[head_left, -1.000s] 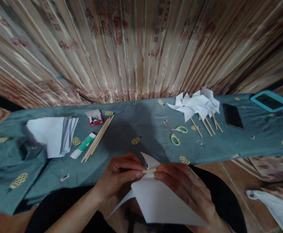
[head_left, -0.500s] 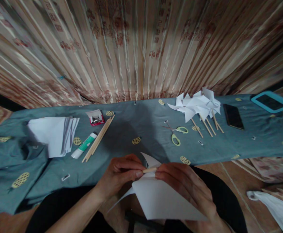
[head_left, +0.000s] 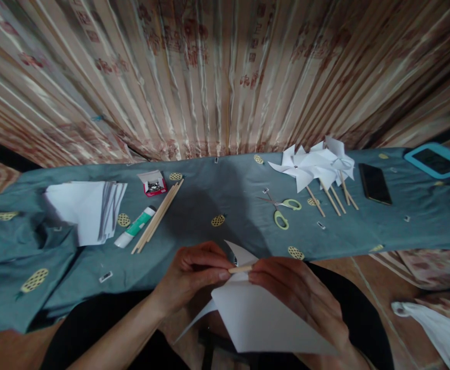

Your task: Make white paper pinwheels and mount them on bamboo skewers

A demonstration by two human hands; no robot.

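Observation:
Over my lap, just in front of the table edge, my left hand (head_left: 200,270) pinches one end of a short wooden stick (head_left: 241,269). My right hand (head_left: 296,293) is closed round the stick's other side, its fingers covering the rest of it. A white paper pinwheel (head_left: 261,321) hangs under the stick, its large blade spread below my fingers. One blade points up behind the stick, and another hangs down to the left. Where the stick meets the paper is partly hidden by my fingers.
On the green cloth lie a paper stack (head_left: 82,210), a glue stick (head_left: 135,227), wooden sticks (head_left: 158,216) and a small box of metal pins (head_left: 153,184). Scissors (head_left: 281,211), finished pinwheels (head_left: 317,164), a phone (head_left: 375,183) and a blue-framed tablet (head_left: 436,160) lie to the right.
My hands and the pinwheel keep almost the same pose. The view has shifted slightly, so the things on the table sit a little differently in it.

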